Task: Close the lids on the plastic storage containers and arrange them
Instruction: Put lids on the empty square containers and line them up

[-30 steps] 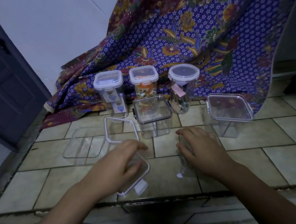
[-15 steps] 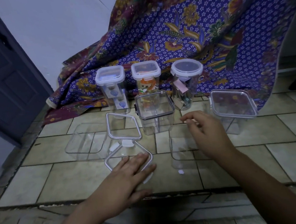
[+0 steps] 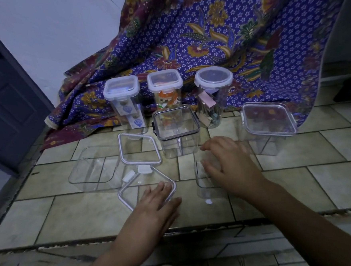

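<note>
While your left hand [image 3: 154, 205] lies flat on the loose lid [image 3: 133, 189] and your right hand [image 3: 233, 166] cups the open container [image 3: 203, 185], a careless push could tip it

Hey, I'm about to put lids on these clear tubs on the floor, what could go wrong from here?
1. The loose lid under your left hand lies flat on tile; it may slide instead of lifting.
2. The open container under your right hand is clear and light, so it could tip or skid.
3. The tall lidded jars stand close behind; reaching past the front tubs might knock them.
</note>
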